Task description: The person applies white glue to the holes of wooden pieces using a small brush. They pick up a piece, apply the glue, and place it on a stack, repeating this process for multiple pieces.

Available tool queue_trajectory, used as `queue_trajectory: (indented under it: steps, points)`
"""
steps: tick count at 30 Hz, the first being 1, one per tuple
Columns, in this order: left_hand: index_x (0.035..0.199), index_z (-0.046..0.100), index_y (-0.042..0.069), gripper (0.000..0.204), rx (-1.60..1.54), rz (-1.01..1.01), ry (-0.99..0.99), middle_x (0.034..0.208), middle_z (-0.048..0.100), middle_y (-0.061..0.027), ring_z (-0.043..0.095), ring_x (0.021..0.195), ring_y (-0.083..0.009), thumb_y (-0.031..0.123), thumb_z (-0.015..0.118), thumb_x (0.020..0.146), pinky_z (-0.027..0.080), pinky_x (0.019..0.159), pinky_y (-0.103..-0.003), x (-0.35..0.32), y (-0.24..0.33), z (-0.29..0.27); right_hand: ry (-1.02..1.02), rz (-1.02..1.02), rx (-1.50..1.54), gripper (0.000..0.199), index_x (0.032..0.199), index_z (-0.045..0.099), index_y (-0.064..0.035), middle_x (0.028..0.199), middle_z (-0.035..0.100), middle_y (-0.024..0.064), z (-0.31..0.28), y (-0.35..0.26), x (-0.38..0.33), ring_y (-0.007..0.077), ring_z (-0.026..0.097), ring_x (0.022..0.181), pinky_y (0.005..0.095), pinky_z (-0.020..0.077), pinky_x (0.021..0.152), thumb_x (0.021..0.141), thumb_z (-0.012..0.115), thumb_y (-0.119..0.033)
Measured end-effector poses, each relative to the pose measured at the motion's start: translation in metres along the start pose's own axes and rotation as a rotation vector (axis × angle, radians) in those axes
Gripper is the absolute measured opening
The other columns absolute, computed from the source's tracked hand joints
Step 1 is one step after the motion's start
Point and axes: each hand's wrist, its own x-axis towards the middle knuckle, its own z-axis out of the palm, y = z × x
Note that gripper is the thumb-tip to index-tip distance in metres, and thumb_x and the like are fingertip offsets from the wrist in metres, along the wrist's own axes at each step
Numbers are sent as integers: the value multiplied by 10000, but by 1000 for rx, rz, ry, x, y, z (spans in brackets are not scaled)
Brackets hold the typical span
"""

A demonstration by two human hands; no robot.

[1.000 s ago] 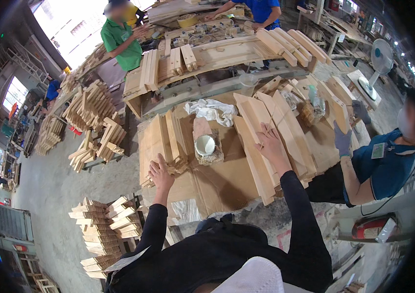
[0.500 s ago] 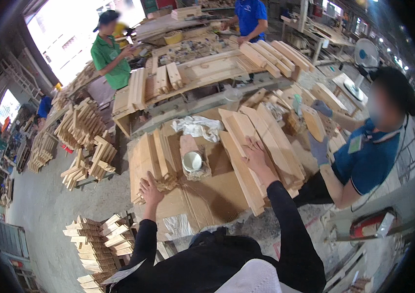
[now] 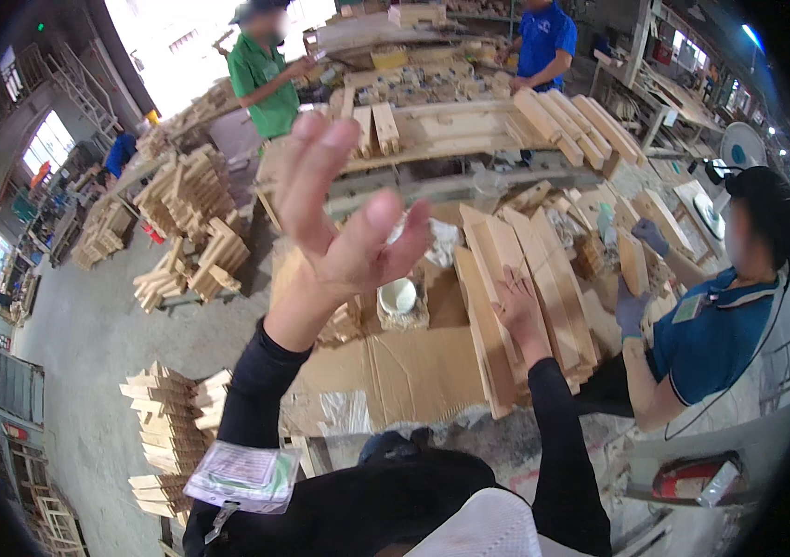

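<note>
My left hand [image 3: 344, 209] is raised high, close to the camera, fingers spread and bent, with nothing in it. It hides much of the left stack of wooden pieces [image 3: 343, 323] on the cardboard-covered table [image 3: 413, 371]. My right hand [image 3: 518, 302] lies with fingers outstretched on the wooden boards [image 3: 543, 278] at the table's right side. Between the two groups stands a white cup [image 3: 398, 296] on a rough wooden block. Behind it lies a crumpled white cloth [image 3: 444, 243], partly covered by my left hand.
At the right a co-worker [image 3: 715, 306] in gloves holds a wooden piece [image 3: 633, 262]. Two other people stand beyond the far workbench [image 3: 441, 130]. Stacks of cut wood [image 3: 161, 436] stand on the floor at left. A fan [image 3: 743, 146] is at far right.
My left hand has lifted off the left wooden pieces and risen toward the camera. My right hand stays on the boards. The whole view has shifted somewhat.
</note>
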Motion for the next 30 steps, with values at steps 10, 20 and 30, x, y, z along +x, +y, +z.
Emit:
queue_trajectory:
  steps: [10, 20, 30]
  points:
    - [1515, 133, 142, 792, 346, -874, -782, 1476, 238, -250, 319, 1317, -448, 291, 605, 897, 291, 1092, -509, -313, -113, 0, -17, 80, 31, 440, 1093, 610, -74, 1434, 448, 154, 9, 0, 3, 284, 417, 1326, 448, 301, 1111, 706, 753, -227]
    - [1433, 394, 175, 671, 548, -1122, -999, 1280, 480, -235, 489, 1174, -383, 297, 638, 820, 406, 978, -440, -358, -34, -22, -35, 100, 38, 471, 1133, 612, -82, 1452, 428, 143, 1, 7, -4, 277, 382, 1356, 442, 281, 1126, 708, 754, -225]
    - [1407, 439, 198, 608, 599, -1153, -890, 1318, 502, -237, 556, 1137, -374, 348, 612, 844, 497, 884, -449, -368, -34, -24, -109, 100, 14, 515, 1193, 603, -91, 1499, 368, 114, 4, 7, 0, 275, 349, 1383, 443, 270, 1140, 727, 747, -257]
